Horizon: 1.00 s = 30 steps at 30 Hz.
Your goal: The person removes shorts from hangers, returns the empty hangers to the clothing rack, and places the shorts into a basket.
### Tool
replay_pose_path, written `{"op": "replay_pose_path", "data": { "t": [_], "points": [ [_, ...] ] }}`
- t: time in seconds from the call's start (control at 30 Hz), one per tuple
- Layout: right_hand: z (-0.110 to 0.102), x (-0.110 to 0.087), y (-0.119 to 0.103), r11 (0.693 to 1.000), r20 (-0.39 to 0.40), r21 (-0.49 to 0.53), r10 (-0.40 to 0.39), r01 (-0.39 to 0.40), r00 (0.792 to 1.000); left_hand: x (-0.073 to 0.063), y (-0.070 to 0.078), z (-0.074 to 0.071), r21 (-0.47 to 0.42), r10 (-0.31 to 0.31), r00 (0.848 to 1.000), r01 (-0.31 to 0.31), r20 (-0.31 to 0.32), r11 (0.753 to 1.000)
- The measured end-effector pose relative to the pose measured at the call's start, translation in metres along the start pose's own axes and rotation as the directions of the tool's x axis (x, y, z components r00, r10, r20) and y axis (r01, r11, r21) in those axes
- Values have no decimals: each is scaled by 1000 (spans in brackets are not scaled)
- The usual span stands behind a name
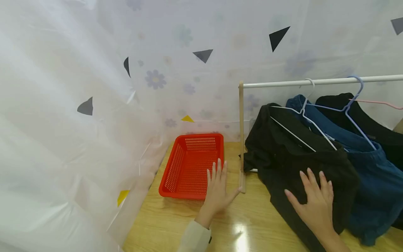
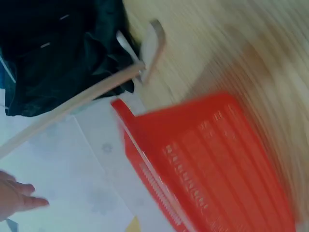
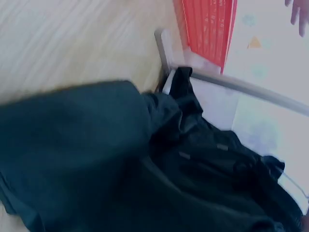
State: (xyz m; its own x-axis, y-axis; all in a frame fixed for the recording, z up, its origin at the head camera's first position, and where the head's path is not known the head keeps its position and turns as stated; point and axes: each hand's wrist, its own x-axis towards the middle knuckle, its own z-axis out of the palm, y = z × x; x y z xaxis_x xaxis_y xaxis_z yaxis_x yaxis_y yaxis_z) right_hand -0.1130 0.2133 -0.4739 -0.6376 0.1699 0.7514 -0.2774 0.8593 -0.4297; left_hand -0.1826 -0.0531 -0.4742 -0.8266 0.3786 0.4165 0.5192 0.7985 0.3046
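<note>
In the head view my left hand (image 1: pixel 217 190) has its fingers spread over the near right corner of a red plastic basket (image 1: pixel 167 182); whether it touches the rim I cannot tell. My right hand (image 1: pixel 316 204), fingers spread, is in front of black trousers (image 1: pixel 283 175) that hang on a white hanger (image 1: pixel 310 120); contact is unclear. Neither hand holds anything. The left wrist view catches some fingers (image 2: pixel 21 198) at its left edge, apart from the basket (image 2: pixel 207 159). Dark cloth of the trousers (image 3: pixel 87 130) fills much of the right wrist view.
A clothes rack has a white rail (image 1: pixel 277 84) and a wooden post (image 1: pixel 241 133). Behind the trousers hang a blue denim garment (image 1: pixel 374 178) and a black garment (image 1: pixel 374 119). The wooden table (image 1: pixel 151 224) meets a patterned plastic curtain (image 1: pixel 104 140) at left and back.
</note>
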Motion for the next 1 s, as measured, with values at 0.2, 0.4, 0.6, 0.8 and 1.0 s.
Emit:
{"op": "replay_pose_path", "data": {
  "t": [0.2,0.4,0.6,0.8,1.0],
  "points": [
    [-17,26,0,975,-493,129,-95,181,865,36,10,3,-480,-137,989,92,-59,873],
    [-35,50,7,983,-536,108,-69,149,842,71,18,3,-678,-213,975,118,-58,726],
    [-41,59,19,990,-520,82,-55,114,852,92,26,6,-736,-267,962,140,-58,663],
    [-46,56,36,993,-359,117,44,-2,932,111,29,12,-755,-288,957,158,-42,636],
    [-48,51,42,970,-257,182,205,-162,944,130,27,12,-754,-310,950,186,-24,630]
  ]
}}
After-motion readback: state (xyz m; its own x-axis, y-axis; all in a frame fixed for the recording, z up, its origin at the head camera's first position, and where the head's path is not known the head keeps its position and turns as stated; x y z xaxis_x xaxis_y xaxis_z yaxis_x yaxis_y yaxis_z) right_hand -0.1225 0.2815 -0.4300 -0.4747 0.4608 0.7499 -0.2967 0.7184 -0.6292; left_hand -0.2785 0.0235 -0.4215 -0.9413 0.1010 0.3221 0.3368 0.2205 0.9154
